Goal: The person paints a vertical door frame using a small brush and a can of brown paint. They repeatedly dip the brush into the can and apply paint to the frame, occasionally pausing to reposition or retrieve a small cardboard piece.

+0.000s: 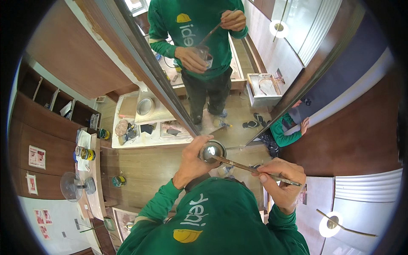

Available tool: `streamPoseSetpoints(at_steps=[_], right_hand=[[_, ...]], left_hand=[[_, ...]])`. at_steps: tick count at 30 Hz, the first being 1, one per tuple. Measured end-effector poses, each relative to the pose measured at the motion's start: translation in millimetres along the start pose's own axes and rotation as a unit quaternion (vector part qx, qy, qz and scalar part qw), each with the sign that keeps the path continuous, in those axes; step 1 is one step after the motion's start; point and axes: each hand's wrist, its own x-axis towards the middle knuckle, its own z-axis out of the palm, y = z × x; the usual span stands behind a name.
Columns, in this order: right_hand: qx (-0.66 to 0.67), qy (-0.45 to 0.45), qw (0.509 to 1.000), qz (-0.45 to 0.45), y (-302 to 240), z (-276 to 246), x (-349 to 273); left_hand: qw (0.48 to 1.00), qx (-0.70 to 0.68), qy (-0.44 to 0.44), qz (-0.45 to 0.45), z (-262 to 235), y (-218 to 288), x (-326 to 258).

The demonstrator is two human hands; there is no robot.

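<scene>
My left hand (192,160) is wrapped round a small clear cup (223,148) in front of my chest. The cup holds dark, shiny liquid that reflects a bright light. My right hand (282,182) pinches a thin, stained paintbrush (238,165) between thumb and fingers. The brush slants down to the left, with its lower end over or in the cup's mouth; its bristles cannot be made out. A tall mirror (170,91) in front of me reflects both hands, the cup and the brush.
A person in a green sleeve (289,134) is by the wall on the right. At left are a white platform (146,143) with scattered items, a fan (72,187), a yellow-black can (88,154) on a bench, and a green can (119,181) on the floor.
</scene>
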Motion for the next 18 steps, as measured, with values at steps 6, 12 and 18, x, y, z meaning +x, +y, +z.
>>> streamPoseSetpoints(at_steps=[6,12,18], right_hand=[[-0.038,0.020,0.999,-0.014,-7,17,-6],[-0.119,0.038,0.990,-0.061,-17,40,0],[-0.156,0.000,0.984,-0.089,-21,73,7]], left_hand=[[1.000,-0.003,-0.018,0.015,-5,-6,0],[0.999,-0.012,-0.020,0.039,-18,-17,6],[0.998,-0.018,-0.044,0.050,-39,-25,5]])
